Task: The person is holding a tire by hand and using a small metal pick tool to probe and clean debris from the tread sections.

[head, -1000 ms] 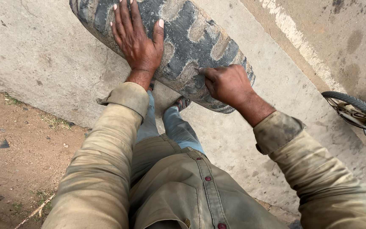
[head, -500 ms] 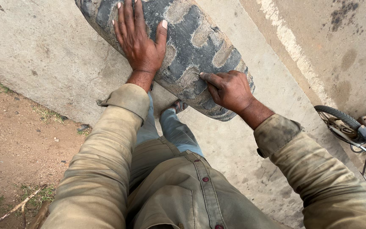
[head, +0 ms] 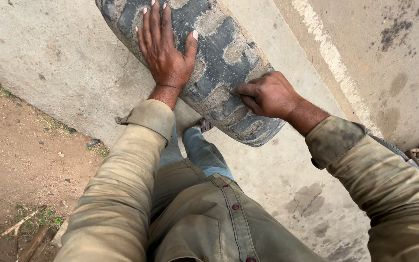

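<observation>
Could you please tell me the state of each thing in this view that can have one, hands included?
tyre: upright on the concrete, tread worn and caked with dried mud.
left hand: open, flat on the tread, fingers spread.
right hand: curled, fingertips pressed to the tread, gripping nothing.
shirt: buttoned, dusty.
concrete: stained, dry.
sandal: on the foot, mostly hidden behind the tyre.

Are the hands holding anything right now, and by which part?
Nothing is gripped: left hand lies flat on the tyre tread, right hand presses fingertips there.
</observation>
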